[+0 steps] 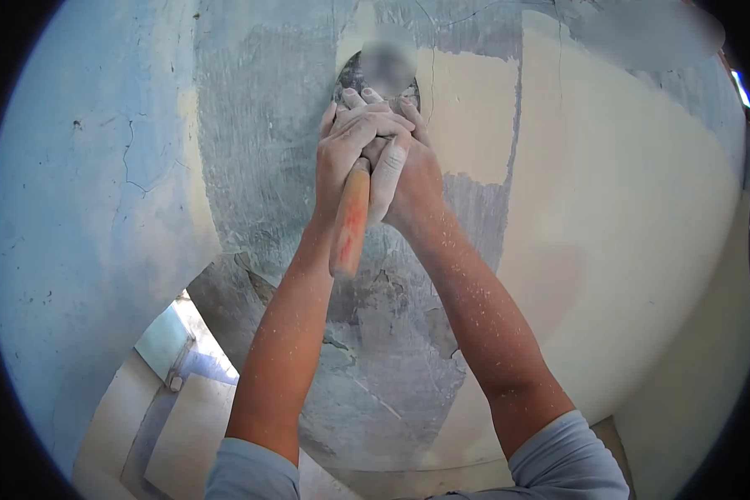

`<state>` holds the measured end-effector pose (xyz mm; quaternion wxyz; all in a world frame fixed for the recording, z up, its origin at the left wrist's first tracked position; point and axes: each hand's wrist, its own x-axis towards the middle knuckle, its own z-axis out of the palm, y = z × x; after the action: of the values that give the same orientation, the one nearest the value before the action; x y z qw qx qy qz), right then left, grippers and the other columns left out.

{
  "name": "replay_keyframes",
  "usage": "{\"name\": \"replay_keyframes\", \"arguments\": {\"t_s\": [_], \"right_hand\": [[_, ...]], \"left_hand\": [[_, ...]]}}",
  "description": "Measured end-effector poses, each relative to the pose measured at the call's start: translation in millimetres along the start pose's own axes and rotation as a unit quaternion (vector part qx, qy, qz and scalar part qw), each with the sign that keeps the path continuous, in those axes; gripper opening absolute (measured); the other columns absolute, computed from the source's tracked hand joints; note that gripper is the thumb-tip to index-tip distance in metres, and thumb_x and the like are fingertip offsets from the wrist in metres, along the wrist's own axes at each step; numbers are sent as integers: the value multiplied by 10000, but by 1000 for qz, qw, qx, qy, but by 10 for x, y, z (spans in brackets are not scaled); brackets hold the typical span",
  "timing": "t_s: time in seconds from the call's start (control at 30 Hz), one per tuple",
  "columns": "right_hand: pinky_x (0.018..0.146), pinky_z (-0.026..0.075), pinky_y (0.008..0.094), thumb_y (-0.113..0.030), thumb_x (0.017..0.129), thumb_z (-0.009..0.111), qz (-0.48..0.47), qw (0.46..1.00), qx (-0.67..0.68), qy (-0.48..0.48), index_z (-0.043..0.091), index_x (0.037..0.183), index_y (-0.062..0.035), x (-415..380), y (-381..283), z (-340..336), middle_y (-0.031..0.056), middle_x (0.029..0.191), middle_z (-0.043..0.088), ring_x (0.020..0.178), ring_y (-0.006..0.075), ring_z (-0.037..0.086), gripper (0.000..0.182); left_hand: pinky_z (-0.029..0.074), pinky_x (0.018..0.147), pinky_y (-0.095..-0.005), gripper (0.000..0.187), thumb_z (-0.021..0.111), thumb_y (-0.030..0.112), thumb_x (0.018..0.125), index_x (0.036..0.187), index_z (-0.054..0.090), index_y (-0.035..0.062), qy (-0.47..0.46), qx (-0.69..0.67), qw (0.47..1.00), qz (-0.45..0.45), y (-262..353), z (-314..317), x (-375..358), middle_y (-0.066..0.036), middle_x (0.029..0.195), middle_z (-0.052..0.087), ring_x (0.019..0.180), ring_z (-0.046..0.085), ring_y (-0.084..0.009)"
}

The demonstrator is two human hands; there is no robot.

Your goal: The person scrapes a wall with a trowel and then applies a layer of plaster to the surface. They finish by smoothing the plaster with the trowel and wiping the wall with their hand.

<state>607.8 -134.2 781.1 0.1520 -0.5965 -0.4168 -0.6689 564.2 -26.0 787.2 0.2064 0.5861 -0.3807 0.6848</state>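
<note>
A trowel with a worn wooden handle, smeared with red, points down toward me. Its dark, rounded blade lies up against the wall. My left hand and my right hand overlap on the tool, closed around the neck and pressing on the back of the blade. White dust coats the fingers of both hands. The handle's lower end sticks out free between my wrists. Part of the blade is covered by my fingers, and a blurred patch hides its top.
Bare grey scraped plaster surrounds the tool. Blue cracked paint covers the left side, and cream coating the right. Flaking patches show lower down. At lower left, an edge opens onto a pale ledge.
</note>
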Motion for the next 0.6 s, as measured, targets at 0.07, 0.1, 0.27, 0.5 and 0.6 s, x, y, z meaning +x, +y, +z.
{"name": "replay_keyframes", "arguments": {"t_s": [0.07, 0.1, 0.27, 0.5, 0.6], "right_hand": [[1316, 208, 470, -376, 969, 567, -11, 1000, -12, -7, 565, 1522, -169, 105, 75, 31, 45, 1658, 491, 1559, 199, 410, 590], [1312, 216, 470, -380, 935, 604, -30, 997, -71, -21, 595, 1494, -192, 288, 161, 19, 50, 1635, 518, 1546, 206, 426, 590], [1315, 209, 473, -374, 871, 666, 8, 997, -27, -73, 649, 1432, -158, 562, 165, -119, 73, 1558, 594, 1495, 236, 489, 602], [1311, 224, 488, -384, 860, 675, -38, 998, -17, 42, 690, 1389, -145, 319, 194, 154, 72, 1542, 613, 1485, 248, 506, 580], [1308, 229, 484, -380, 851, 680, -29, 1000, -1, -2, 656, 1428, -131, 718, 262, -80, 77, 1527, 621, 1472, 258, 516, 628]], "left_hand": [[391, 1173, -441, 203, 636, 188, 915, 989, 769, 54, -8, -1, 1000, -3, -70, -3, 169, -120, 1065, 777, 1128, 683, -302], [395, 1169, -440, 198, 632, 184, 918, 980, 768, 54, -15, -3, 1000, -5, -113, 13, 282, -120, 1070, 778, 1125, 683, -302], [439, 958, -452, 154, 662, 200, 869, 909, 737, 72, 18, -60, 996, 59, -216, 9, 587, -110, 895, 735, 905, 673, -288], [455, 1005, -429, 184, 649, 205, 920, 945, 747, 51, 8, -17, 1000, 17, -179, 42, 327, -124, 979, 763, 966, 683, -300], [442, 986, -447, 172, 651, 203, 885, 915, 723, 49, 9, -35, 999, 25, -199, -45, 729, -126, 900, 742, 890, 677, -318]]}}
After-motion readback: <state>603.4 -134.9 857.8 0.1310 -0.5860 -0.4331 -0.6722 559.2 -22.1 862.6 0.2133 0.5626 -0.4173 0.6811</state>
